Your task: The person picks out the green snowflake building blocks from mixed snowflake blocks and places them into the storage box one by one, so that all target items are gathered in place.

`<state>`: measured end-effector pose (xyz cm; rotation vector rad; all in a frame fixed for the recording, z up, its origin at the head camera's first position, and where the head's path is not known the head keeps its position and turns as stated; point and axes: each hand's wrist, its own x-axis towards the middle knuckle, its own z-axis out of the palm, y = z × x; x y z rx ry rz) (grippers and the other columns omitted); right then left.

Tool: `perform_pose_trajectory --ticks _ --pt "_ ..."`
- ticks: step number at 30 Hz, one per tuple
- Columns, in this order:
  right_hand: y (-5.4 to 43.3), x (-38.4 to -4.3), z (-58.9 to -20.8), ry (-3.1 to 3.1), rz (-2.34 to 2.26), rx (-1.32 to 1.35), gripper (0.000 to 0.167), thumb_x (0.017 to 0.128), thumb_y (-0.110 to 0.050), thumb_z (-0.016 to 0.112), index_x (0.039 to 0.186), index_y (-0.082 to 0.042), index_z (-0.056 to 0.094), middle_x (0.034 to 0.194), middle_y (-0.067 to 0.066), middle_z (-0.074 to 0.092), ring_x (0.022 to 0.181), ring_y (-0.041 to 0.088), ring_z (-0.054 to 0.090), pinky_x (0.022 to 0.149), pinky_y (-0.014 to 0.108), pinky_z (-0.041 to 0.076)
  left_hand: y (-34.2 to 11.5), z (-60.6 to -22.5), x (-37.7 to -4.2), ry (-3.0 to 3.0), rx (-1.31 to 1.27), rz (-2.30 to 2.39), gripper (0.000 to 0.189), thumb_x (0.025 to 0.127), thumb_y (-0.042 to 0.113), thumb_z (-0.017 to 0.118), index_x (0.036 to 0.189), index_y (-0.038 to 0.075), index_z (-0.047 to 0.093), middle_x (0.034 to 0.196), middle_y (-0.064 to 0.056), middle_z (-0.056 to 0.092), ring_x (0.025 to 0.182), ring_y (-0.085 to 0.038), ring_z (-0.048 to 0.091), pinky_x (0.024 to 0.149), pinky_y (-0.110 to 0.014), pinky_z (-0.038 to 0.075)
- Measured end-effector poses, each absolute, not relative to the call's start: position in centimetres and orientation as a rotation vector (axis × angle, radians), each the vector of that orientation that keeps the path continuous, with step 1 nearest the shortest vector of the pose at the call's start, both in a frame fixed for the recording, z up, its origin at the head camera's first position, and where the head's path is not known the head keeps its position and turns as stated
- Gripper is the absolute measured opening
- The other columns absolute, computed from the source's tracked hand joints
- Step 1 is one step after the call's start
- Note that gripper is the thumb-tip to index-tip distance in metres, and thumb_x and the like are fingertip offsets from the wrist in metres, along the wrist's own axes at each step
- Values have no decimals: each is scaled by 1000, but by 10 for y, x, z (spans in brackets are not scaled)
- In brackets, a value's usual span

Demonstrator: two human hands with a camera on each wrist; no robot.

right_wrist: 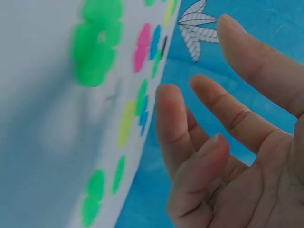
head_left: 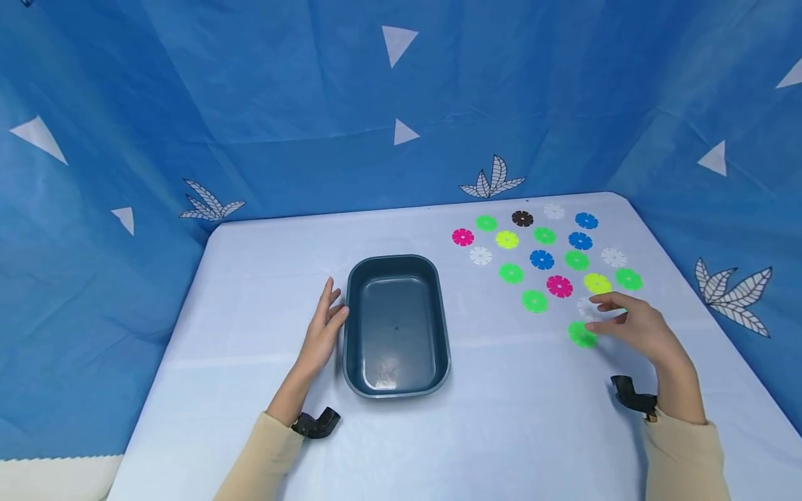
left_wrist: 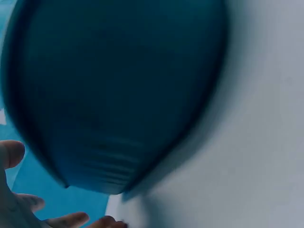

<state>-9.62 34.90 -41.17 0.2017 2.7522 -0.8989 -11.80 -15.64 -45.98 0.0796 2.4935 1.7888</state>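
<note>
A dark blue-green plastic tray [head_left: 396, 362] stands on the white table with nothing in it. My left hand [head_left: 321, 332] is at the tray's left side, fingers extended; whether it touches the wall I cannot tell. In the left wrist view the tray's outer side [left_wrist: 118, 95] fills much of the picture. Above the near end of a spread of notched plastic discs hovers my right hand [head_left: 642, 330], thumb and fingers apart and holding nothing. A green disc [head_left: 579, 337] and a partly hidden white disc [head_left: 585, 307] lie nearest its fingertips.
Behind them lie several more flat discs, among them a pink disc [head_left: 560, 286], a yellow disc [head_left: 597, 282], a blue disc [head_left: 541, 259] and a dark brown disc [head_left: 523, 218]. A blue patterned cloth [head_left: 351, 139] hangs beyond the table.
</note>
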Motion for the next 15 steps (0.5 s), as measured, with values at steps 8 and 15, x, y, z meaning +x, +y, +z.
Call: perform_pose_trajectory --ticks 8,15 --pt "355 -84 -433 2687 -972 270 64 86 -31 73 133 6 51 124 31 51 105 42 49 74 38 48 -146 -471 -114 2397 124 1917 67 102 11 42 159 13 8 164 -17 13 151 -37 13 123 -53 9" --pt "354 -79 -444 2660 -991 428 69 83 -33 75 133 6 49 124 30 50 107 42 46 74 38 47 -140 -477 -112 2372 168 1926 66 101 7 36 159 16 8 166 -7 2 153 -29 0 123 -55 3"
